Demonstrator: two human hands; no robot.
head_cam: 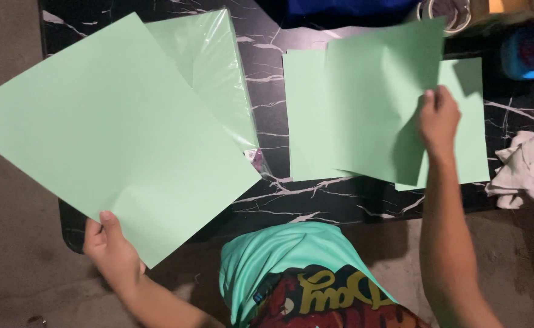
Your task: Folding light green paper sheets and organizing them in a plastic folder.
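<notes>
- Left hand (110, 248) stretched low, pinching a big green sheet (112, 136) by its corner, over the desk (315, 200) edge.
- Right hand (438, 120) reached forward, gripping another sheet (373, 103) above the flat sheets (306, 115).

I look down on what seems a home craft corner: a black marble-patterned tabletop (315, 200) on bare concrete floor (11, 243), a crumpled white cloth (522, 173) alongside.

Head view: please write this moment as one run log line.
left hand: holds green sheet | right hand: holds second green sheet over laid sheets | black marble table
</notes>
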